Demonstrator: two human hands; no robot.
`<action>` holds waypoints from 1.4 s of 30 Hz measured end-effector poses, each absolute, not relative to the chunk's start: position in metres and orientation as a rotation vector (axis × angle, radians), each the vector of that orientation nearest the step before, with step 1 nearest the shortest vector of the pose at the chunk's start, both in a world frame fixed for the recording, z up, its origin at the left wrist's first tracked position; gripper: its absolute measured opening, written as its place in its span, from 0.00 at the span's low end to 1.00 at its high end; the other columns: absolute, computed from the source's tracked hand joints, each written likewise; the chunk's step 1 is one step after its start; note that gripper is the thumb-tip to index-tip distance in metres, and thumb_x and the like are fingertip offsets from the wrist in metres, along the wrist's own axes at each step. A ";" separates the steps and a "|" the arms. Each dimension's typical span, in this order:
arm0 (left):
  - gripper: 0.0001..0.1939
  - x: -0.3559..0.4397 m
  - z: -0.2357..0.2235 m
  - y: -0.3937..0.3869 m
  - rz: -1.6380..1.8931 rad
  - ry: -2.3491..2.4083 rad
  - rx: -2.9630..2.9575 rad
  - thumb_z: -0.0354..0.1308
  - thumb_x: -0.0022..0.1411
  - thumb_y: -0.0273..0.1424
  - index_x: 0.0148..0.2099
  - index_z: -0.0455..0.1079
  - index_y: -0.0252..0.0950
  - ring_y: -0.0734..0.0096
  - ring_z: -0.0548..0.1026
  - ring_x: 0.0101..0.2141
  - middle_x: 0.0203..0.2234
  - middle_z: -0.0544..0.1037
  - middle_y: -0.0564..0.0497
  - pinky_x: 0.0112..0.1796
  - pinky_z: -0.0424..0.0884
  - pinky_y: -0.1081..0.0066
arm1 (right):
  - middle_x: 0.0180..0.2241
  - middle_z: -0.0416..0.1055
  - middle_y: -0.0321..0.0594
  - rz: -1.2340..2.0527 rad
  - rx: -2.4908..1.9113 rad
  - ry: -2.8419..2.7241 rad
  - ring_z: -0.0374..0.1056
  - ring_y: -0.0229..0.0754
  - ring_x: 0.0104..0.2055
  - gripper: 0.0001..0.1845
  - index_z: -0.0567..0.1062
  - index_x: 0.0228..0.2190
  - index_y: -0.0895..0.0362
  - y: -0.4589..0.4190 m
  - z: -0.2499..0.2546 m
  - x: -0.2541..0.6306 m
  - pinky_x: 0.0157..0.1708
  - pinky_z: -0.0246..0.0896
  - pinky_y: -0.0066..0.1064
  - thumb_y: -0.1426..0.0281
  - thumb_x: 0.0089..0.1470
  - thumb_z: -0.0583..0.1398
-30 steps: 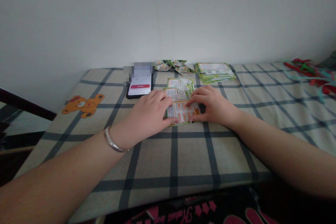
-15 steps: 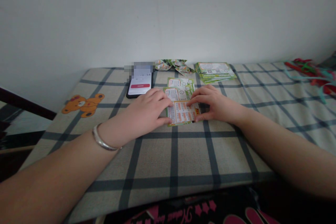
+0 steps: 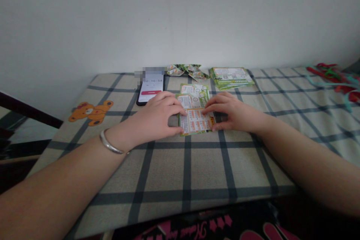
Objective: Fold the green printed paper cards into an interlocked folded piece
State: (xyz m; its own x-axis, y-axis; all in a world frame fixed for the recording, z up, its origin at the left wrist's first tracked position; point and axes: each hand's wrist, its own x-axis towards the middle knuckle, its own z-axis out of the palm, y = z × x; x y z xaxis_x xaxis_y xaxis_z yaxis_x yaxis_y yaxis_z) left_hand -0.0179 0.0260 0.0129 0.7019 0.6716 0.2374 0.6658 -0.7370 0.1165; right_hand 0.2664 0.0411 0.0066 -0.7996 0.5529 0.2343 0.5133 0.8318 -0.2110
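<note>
Two hands pinching one leaflet (image 3: 194, 110) flat mid-counter (image 3: 168, 172), left hand (image 3: 156, 120) at 9 o'clock, right hand (image 3: 233, 114) at 3, fingertips clamped along the fold, so I'd press evenly and keep the edges lined up.

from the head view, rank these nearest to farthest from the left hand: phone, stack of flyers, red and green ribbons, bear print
1. phone, just beyond the left hand
2. bear print, off to the left on the cloth
3. stack of flyers, far side, right of centre
4. red and green ribbons, far right edge
</note>
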 end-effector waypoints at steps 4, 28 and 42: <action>0.14 -0.017 0.013 0.021 0.484 0.887 2.989 0.61 0.58 0.31 0.48 0.76 0.40 0.51 0.57 0.61 0.54 0.72 0.47 0.61 0.57 0.49 | 0.47 0.72 0.45 0.104 -0.788 -2.752 0.62 0.50 0.51 0.22 0.77 0.48 0.54 0.036 0.011 0.264 0.54 0.58 0.45 0.56 0.54 0.64; 0.09 -0.005 0.002 0.022 0.536 0.669 3.187 0.54 0.67 0.26 0.45 0.74 0.36 0.63 0.75 0.43 0.40 0.80 0.50 0.46 0.70 0.60 | 0.40 0.77 0.38 -0.122 -0.664 -2.731 0.66 0.47 0.44 0.14 0.79 0.42 0.53 0.022 0.007 0.238 0.47 0.57 0.40 0.74 0.57 0.58; 0.09 0.002 0.009 0.012 0.425 0.756 3.341 0.51 0.68 0.27 0.41 0.73 0.35 0.63 0.74 0.41 0.37 0.78 0.49 0.46 0.69 0.61 | 0.40 0.76 0.42 -0.176 -0.718 -2.856 0.68 0.45 0.42 0.13 0.77 0.43 0.54 0.017 0.015 0.234 0.40 0.59 0.36 0.72 0.59 0.55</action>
